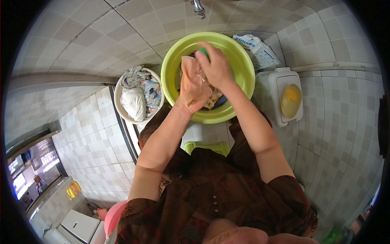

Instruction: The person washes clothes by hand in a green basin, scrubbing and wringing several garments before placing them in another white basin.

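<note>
A lime-green plastic basin (243, 69) stands on the tiled floor below a metal tap (198, 8). Over it my left hand (191, 91) holds a light pinkish cloth (189, 65) from underneath. My right hand (215, 67) lies on top of the cloth, closed on a small green object (203, 52) pressed against the fabric. More patterned wet cloth (213, 99) sits inside the basin under my hands.
A white bucket (118, 99) of wrung laundry stands left of the basin. A white container (284, 95) with a yellow item and a white-blue plastic bag (258, 49) are on the right. A green stool edge (207, 147) shows near my lap; a pink tub (111, 217) sits lower left.
</note>
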A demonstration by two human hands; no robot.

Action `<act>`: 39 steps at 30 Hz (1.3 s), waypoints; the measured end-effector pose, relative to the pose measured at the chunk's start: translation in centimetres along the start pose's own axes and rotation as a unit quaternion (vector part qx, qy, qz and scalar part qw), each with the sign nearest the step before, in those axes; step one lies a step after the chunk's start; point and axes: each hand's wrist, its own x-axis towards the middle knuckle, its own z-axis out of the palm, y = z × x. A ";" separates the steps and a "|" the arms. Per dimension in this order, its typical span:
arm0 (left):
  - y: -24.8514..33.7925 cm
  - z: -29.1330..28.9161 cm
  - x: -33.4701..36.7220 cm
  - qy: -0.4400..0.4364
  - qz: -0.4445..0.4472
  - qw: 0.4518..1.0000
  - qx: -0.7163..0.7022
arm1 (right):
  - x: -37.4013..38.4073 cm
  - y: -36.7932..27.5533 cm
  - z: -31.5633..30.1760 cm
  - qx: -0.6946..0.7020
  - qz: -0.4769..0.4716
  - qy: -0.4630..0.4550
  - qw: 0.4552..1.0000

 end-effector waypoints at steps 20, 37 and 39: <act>8.0 0.2 -0.6 0.168 0.102 0.977 0.079 | -2.0 6.6 0.7 0.054 0.046 -0.174 0.982; 3.6 -8.6 0.6 0.274 -0.075 0.958 -0.023 | -0.2 1.0 -5.4 0.061 0.075 -0.037 0.995; 2.7 -4.9 1.2 0.233 -0.128 0.962 -0.063 | -1.2 -0.7 -5.6 0.193 0.045 -0.026 0.980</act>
